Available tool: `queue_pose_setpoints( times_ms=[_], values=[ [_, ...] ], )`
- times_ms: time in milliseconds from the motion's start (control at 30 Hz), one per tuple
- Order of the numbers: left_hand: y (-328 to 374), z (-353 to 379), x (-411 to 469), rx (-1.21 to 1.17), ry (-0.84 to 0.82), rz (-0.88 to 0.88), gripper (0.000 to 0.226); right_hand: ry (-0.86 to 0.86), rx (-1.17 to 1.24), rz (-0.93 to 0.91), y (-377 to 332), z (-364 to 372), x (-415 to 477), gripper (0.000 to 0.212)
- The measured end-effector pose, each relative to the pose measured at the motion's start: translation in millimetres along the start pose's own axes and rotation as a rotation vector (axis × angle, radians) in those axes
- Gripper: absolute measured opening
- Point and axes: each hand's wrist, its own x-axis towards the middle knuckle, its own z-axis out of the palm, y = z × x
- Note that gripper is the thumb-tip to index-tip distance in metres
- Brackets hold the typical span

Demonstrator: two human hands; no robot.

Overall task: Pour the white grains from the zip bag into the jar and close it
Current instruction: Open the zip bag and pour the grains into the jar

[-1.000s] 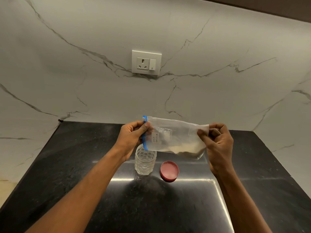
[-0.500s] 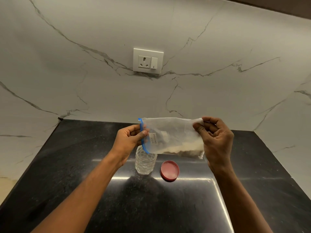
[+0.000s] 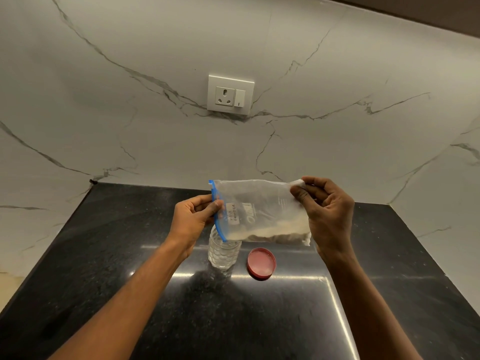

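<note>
I hold a clear zip bag (image 3: 259, 201) sideways above the counter, its blue zip edge to the left. White grains (image 3: 275, 233) lie along the bag's lower side. My left hand (image 3: 193, 216) pinches the blue zip end. My right hand (image 3: 328, 216) grips the bag's far end near its upper corner. Below the zip end stands a clear dimpled jar (image 3: 223, 252) with its mouth uncovered. Its red lid (image 3: 261, 263) lies flat on the counter just right of the jar.
The black stone counter (image 3: 130, 255) ends at a marble wall behind and on both sides. A white socket plate (image 3: 230, 94) sits on the back wall above the bag.
Both hands have lifted the bag slightly and shifted it left. The zip end now hangs over the jar's mouth, and the grains have slid toward the zip along the lower side.
</note>
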Motion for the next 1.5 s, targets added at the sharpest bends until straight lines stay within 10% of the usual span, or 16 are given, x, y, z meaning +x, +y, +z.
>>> queue_pose_setpoints(
  times_ms=[1500],
  values=[
    [0, 2, -2, 0.021, -0.004, -0.003, 0.030, -0.038, 0.032, 0.039, -11, 3, 3, 0.028]
  ],
)
